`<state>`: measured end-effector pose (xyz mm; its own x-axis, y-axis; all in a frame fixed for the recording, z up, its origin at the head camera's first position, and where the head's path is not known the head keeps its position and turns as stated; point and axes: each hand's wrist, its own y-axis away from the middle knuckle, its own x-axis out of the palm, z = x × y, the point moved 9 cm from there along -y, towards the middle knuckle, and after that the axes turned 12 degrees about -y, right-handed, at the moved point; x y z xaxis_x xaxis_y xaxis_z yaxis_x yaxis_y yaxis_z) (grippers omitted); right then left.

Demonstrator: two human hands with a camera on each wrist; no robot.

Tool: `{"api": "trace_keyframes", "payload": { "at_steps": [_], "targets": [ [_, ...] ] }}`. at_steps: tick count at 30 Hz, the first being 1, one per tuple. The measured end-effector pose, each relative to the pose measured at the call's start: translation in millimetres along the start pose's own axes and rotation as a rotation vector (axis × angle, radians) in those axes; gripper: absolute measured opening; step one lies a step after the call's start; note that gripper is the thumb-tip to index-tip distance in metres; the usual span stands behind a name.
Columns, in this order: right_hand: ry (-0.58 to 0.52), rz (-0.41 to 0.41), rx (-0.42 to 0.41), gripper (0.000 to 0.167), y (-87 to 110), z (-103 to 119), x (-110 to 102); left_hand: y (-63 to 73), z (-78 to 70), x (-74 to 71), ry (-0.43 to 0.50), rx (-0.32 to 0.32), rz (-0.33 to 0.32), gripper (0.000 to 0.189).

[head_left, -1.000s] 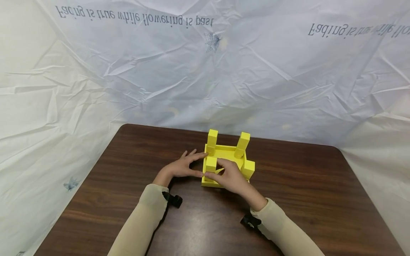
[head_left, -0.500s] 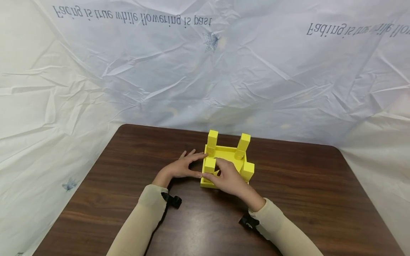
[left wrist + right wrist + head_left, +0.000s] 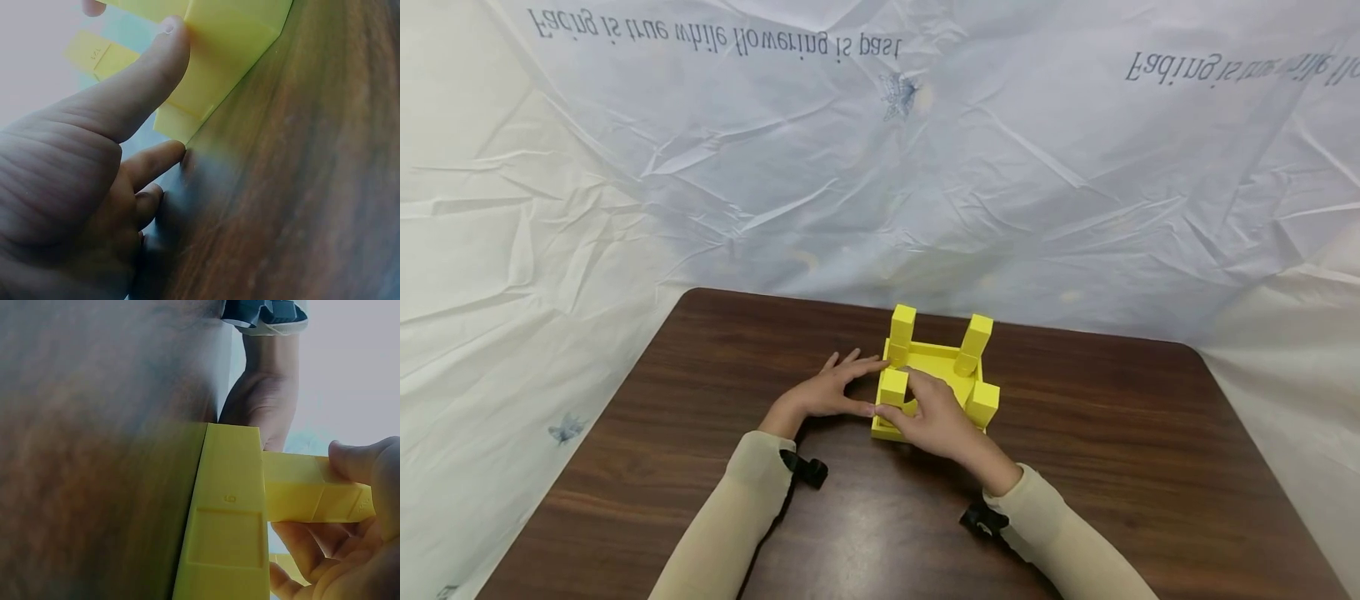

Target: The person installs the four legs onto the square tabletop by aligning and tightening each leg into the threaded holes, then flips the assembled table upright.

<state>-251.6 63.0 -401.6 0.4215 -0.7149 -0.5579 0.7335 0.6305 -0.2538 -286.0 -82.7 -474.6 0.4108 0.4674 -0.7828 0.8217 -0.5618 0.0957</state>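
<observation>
A shallow yellow square tray-like base (image 3: 887, 433) lies on the table with several square posts standing up at its corners. My right hand (image 3: 934, 417) grips the near-left post (image 3: 893, 387), thumb on the near side and fingers curled behind. In the right wrist view, this post (image 3: 297, 487) meets the base (image 3: 226, 537), and a visible seam crosses it. My left hand (image 3: 827, 394) is at the base's left side, with thumb and index finger spread and their tips against it. The left wrist view shows the straight thumb (image 3: 147, 81) on the yellow side wall (image 3: 231, 50).
The other posts are the far-left post (image 3: 902, 325), far-right post (image 3: 976, 335) and near-right post (image 3: 982, 404). Under everything is a dark wood-grain table (image 3: 1075, 467). A pale printed sheet (image 3: 1000, 167) hangs behind it. Black straps (image 3: 805, 469) circle both sleeves.
The right thumb has shifted slightly left and the grip on the near-left post continues. The far end of the base has swung a little to the right. The left hand stays put.
</observation>
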Motion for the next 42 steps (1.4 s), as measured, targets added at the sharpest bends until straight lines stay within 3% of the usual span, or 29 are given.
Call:
{"api": "trace_keyframes", "payload": {
  "at_steps": [5,9,12,15,18,22,25,28,30,36,38,42],
  "targets": [
    [-0.076,0.015,0.011,0.067,-2.2,-1.8,1.1,0.1,0.6,-2.4,0.025,-0.015,0.001,0.083],
    [-0.151,0.049,0.134,0.076,1.3,-4.5,3.9,1.9,1.9,-2.2,0.064,-0.039,0.004,0.084],
    [-0.084,0.101,0.239,0.091,13.0,4.5,-0.7,1.8,3.5,-1.3,0.093,-0.070,0.009,0.086],
    [0.028,0.174,0.274,0.096,28.7,28.3,-16.6,3.1,5.7,-2.0,0.106,-0.117,0.015,0.091],
    [0.098,0.210,0.202,0.090,41.8,58.7,-42.8,5.4,7.7,-4.9,0.118,-0.153,0.014,0.098],
    [0.118,0.193,-0.072,0.074,51.1,91.9,-84.3,7.1,7.2,-8.9,0.130,-0.144,0.007,0.109],
    [0.128,0.124,-0.224,0.065,55.1,96.8,-118.2,7.1,7.2,-9.9,0.124,-0.137,0.005,0.115],
    [0.189,0.031,-0.179,0.061,53.7,77.3,-147.5,8.2,8.4,-11.3,0.099,-0.153,-0.004,0.118],
    [0.219,0.026,-0.053,0.060,51.4,52.4,-158.2,8.6,8.8,-12.7,0.081,-0.163,-0.014,0.119],
    [0.143,0.236,0.343,0.083,47.2,-34.8,-145.9,7.9,8.3,-12.3,0.067,-0.174,-0.025,0.119],
    [0.097,0.278,0.404,0.093,47.1,-54.2,-139.4,7.9,8.4,-10.1,0.068,-0.185,-0.014,0.119],
    [0.034,0.319,0.452,0.108,49.4,-76.7,-129.5,6.8,6.5,-7.2,0.054,-0.186,-0.003,0.120]
  ]
}}
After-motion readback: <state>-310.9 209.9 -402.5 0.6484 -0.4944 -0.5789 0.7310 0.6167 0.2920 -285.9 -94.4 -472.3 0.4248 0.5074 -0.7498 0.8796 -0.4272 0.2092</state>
